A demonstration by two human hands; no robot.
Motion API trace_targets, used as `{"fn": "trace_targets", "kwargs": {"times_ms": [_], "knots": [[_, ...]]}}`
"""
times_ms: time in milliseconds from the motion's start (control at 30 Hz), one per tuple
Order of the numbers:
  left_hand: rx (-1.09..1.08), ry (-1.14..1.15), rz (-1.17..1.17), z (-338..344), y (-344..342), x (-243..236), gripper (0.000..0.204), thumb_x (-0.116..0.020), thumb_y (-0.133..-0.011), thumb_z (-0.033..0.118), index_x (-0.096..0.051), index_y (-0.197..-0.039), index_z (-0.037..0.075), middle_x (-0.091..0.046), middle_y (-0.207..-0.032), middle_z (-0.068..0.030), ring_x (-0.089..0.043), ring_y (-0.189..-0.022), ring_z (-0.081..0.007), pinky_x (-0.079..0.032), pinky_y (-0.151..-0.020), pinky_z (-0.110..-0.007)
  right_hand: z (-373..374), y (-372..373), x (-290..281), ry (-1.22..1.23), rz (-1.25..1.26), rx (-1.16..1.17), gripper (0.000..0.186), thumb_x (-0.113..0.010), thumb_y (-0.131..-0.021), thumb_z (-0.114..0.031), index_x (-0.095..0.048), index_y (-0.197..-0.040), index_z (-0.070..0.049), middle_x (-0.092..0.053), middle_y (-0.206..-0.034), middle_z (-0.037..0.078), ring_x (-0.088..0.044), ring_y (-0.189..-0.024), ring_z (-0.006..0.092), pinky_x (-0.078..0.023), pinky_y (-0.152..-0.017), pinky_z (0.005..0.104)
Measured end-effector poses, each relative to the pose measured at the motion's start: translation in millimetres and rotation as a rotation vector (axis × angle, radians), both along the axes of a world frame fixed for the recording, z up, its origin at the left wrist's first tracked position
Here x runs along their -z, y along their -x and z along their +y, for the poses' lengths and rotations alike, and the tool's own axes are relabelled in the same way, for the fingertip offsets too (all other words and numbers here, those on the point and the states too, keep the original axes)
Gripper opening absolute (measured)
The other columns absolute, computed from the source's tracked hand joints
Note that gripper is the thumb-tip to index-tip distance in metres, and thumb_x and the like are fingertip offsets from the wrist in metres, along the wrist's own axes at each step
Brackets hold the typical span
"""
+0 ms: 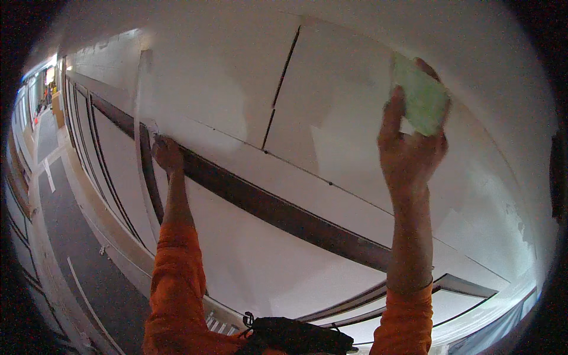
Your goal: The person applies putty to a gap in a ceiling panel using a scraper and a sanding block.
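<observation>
Raised high on the right, my right hand (411, 148) is closed on a pale green rectangular pad (419, 97). Thumb and fingers grip its sides, close to the off-white wall (349, 118); whether the pad touches the wall I cannot tell. My left hand (168, 154) is at the upper edge of a dark brown rail (254, 204) that runs along the wall. Its fingers are curled, and a small whitish bit shows by the fingertips. What they hold, if anything, is hidden.
A dark vertical slot (281, 86) and a thin seam (307, 171) with small dark spots mark the wall. Dark-framed panels lie below the rail. At left, a corridor floor with a grey strip (77, 236) runs off. A black object (299, 334) is at the bottom.
</observation>
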State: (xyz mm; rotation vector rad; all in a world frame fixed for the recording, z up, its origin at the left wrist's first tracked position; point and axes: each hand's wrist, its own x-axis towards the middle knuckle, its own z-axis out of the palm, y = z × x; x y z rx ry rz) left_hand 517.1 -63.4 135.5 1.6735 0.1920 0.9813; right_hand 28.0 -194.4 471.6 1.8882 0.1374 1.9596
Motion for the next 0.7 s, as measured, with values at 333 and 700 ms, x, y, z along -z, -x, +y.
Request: {"fn": "trace_targets", "kwargs": {"times_ms": [333, 700], "knots": [[-0.082, -0.059, -0.067, 36, -38, 25, 0.043, -0.057, -0.094, 0.032, -0.06, -0.11, -0.008, -0.059, -0.115, -0.0273, -0.056, -0.11, -0.0425, -0.046, -0.095, -0.05, 27, -81, -13, 0.209, 0.04, 0.17, 0.048, -0.063, -0.083, -0.011, -0.056, -0.13, -0.013, -0.064, -0.119, 0.012, -0.064, -0.094, 0.0298, -0.058, -0.074, 0.0363], [-0.048, -0.04, -0.228, 42, -28, 20, 0.042, -0.059, -0.095, 0.032, -0.058, -0.113, -0.006, -0.058, -0.111, -0.027, -0.055, -0.108, -0.0431, -0.044, -0.095, -0.052, 55, -131, -18, 0.162, 0.053, 0.281, 0.044, -0.06, -0.088, -0.021, -0.055, -0.131, -0.012, -0.062, -0.121, 0.027, -0.065, -0.095, 0.0396, -0.061, -0.065, 0.0403]]}}
